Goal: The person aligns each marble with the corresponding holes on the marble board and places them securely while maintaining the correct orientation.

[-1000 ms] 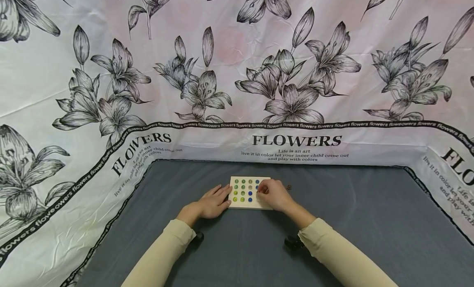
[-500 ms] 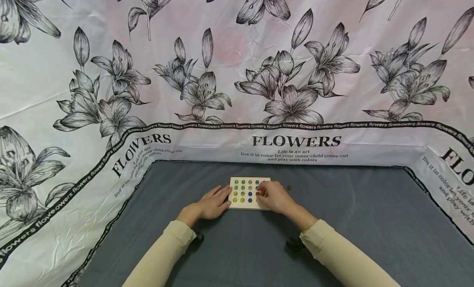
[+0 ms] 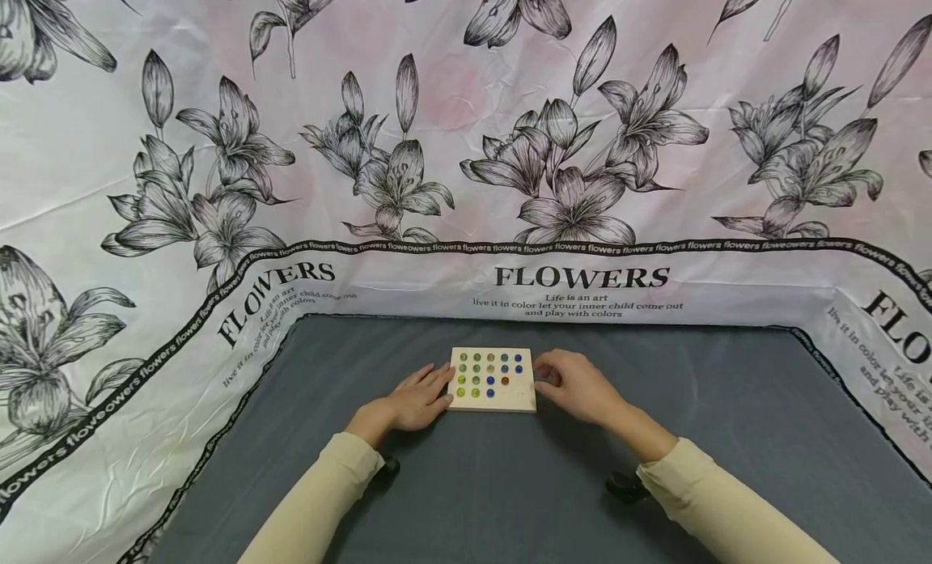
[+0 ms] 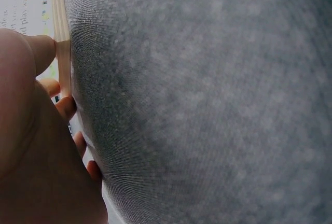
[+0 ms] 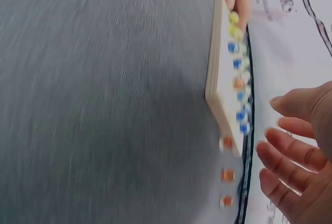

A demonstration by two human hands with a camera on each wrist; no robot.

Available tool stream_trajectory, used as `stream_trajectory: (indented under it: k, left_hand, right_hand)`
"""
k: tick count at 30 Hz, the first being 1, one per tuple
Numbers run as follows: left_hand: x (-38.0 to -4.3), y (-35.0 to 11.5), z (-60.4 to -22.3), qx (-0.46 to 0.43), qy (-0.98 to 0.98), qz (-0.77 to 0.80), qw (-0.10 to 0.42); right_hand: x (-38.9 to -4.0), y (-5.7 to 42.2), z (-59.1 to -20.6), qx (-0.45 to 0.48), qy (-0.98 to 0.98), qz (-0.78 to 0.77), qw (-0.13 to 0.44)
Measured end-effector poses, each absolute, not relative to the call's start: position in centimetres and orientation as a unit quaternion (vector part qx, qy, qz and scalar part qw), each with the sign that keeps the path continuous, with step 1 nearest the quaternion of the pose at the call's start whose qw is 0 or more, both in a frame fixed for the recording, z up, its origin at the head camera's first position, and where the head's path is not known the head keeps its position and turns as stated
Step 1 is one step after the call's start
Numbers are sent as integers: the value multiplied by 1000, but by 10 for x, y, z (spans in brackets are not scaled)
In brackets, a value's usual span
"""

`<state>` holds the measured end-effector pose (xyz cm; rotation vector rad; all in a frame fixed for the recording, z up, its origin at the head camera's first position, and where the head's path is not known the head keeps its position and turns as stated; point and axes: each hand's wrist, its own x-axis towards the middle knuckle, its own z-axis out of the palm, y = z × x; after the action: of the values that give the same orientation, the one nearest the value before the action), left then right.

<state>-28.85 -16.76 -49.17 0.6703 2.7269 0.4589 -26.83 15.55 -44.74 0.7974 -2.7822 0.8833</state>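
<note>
A pale wooden board (image 3: 513, 394) lies on the grey cloth, dotted with rows of small glass marbles in green, yellow and blue. Among them sits one orange-brown marble (image 3: 506, 381), beside a blue one. My left hand (image 3: 417, 399) rests at the board's left edge, fingers extended; in the left wrist view the thumb (image 4: 44, 53) touches its wooden side. Just off the right edge hovers my right hand (image 3: 575, 383), thumb and fingers apart with nothing between them. Below that hand, in the right wrist view, three orange marbles (image 5: 228, 176) lie beyond the board's corner.
Grey cloth (image 3: 466, 491) covers the table around the board. Behind it hangs a white and pink curtain-like sheet (image 3: 437, 184) printed with lilies and lettering. Dark wrist devices (image 3: 626, 487) sit under both sleeves.
My right hand has let go of the orange-brown marble, which now sits in the board, and has moved right, off the board. The left hand has stayed in place.
</note>
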Motion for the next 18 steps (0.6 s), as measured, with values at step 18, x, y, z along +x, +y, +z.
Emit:
stream_trajectory:
  k: [18]
  left_hand:
    - [-286,-167,-488,234,947,159,149]
  right_hand:
    - [-295,206,-462,216,-928,300,52]
